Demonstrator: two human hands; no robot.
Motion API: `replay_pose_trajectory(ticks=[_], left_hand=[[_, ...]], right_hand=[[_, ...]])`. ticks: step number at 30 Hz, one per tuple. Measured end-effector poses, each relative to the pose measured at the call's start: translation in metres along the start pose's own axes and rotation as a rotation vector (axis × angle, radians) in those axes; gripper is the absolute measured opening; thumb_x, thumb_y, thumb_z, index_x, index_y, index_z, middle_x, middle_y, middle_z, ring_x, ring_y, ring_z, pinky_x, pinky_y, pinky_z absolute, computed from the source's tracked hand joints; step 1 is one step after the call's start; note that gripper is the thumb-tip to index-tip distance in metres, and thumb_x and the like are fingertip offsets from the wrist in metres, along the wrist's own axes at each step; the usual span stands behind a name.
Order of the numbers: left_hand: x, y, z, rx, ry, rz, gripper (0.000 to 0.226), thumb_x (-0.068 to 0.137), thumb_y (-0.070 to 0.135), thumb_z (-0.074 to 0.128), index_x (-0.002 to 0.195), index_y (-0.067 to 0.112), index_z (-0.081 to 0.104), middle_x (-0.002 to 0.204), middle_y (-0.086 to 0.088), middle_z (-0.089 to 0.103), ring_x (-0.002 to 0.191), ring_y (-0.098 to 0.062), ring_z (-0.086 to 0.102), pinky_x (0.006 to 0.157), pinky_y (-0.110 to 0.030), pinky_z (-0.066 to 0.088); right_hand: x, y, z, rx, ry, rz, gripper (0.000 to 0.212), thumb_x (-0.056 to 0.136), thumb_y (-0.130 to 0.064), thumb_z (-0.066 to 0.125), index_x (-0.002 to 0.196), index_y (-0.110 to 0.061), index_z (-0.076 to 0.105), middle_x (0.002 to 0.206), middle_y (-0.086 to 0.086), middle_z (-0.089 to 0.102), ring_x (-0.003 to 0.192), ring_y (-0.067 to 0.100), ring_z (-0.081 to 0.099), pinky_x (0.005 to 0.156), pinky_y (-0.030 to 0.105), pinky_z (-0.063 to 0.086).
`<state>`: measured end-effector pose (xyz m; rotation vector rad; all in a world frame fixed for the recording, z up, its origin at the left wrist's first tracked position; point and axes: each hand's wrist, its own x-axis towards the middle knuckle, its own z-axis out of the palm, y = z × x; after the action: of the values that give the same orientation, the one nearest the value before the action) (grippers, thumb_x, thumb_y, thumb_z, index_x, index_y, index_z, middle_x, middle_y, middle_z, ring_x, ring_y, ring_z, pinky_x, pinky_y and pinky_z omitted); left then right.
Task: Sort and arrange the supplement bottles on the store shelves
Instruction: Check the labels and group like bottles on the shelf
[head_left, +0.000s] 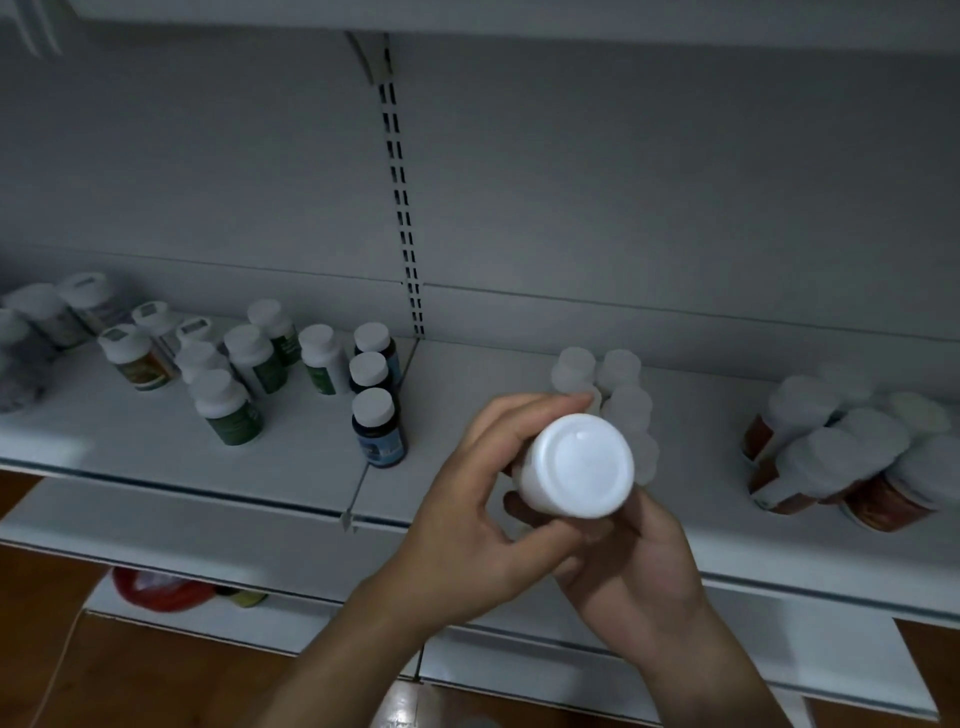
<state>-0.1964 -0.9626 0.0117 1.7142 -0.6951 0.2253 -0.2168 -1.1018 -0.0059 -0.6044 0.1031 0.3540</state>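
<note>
A white store shelf (467, 374) is split into two boards by a seam below a slotted upright (402, 223). On the left board, white-capped green-labelled bottles (228, 410) are stood in a loose group, and three dark blue-labelled bottles (378, 431) are lined up front to back beside the seam. On the right board, pale bottles (574, 369) are clustered near the middle, and red-labelled bottles (883, 499) are crowded, tilted, at the far right.

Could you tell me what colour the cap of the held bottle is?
White cap, best in head view.
</note>
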Motion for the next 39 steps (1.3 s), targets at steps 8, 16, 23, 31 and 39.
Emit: replay_pose_trajectory(ticks=[8, 16, 23, 31, 39], left_hand=[[-0.006, -0.007, -0.015, -0.036, -0.001, -0.018, 0.063, 0.077, 0.022, 0.077, 0.133, 0.028, 0.050, 0.132, 0.010, 0.054, 0.127, -0.017, 0.051, 0.102, -0.028, 0.043], [-0.013, -0.026, -0.034, -0.085, 0.021, -0.060, 0.057, 0.083, 0.013, 0.067, 0.135, 0.014, 0.046, 0.138, -0.002, 0.050, 0.126, -0.027, 0.053, 0.102, -0.039, 0.047], [-0.011, -0.033, -0.036, -0.282, 0.034, -0.123, 0.053, 0.079, 0.007, 0.071, 0.127, 0.018, 0.052, 0.136, -0.003, 0.054, 0.123, -0.026, 0.056, 0.096, -0.033, 0.051], [-0.006, -0.031, -0.032, -0.313, -0.002, -0.324, 0.045, 0.075, 0.037, 0.072, 0.118, 0.035, 0.060, 0.117, 0.003, 0.068, 0.111, -0.017, 0.063, 0.089, -0.031, 0.051], [-0.003, -0.026, -0.027, -0.340, -0.018, -0.320, 0.048, 0.073, 0.030, 0.074, 0.118, 0.031, 0.060, 0.120, 0.008, 0.065, 0.115, -0.015, 0.061, 0.084, -0.025, 0.053]], right_hand=[[0.004, 0.010, 0.008, -0.119, 0.067, -0.115, 0.046, 0.065, -0.037, 0.083, 0.103, -0.013, 0.077, 0.112, 0.013, 0.070, 0.092, 0.022, 0.067, 0.071, 0.031, 0.054], [0.007, 0.001, 0.006, -0.503, 0.135, -0.543, 0.054, 0.058, -0.044, 0.088, 0.105, -0.027, 0.068, 0.116, 0.008, 0.068, 0.103, 0.021, 0.065, 0.077, 0.029, 0.055], [0.005, 0.000, 0.001, -0.675, 0.080, -0.617, 0.047, 0.068, -0.028, 0.086, 0.110, -0.027, 0.064, 0.126, 0.005, 0.064, 0.114, 0.022, 0.061, 0.088, 0.029, 0.053], [-0.001, -0.014, 0.007, -0.949, 0.082, -0.525, 0.036, 0.077, -0.016, 0.073, 0.110, -0.029, 0.067, 0.116, -0.004, 0.068, 0.104, 0.015, 0.066, 0.081, 0.022, 0.053], [-0.002, -0.016, 0.005, -0.924, 0.187, -0.437, 0.040, 0.073, -0.049, 0.066, 0.112, -0.038, 0.066, 0.114, -0.011, 0.067, 0.105, 0.013, 0.065, 0.073, 0.026, 0.057]])
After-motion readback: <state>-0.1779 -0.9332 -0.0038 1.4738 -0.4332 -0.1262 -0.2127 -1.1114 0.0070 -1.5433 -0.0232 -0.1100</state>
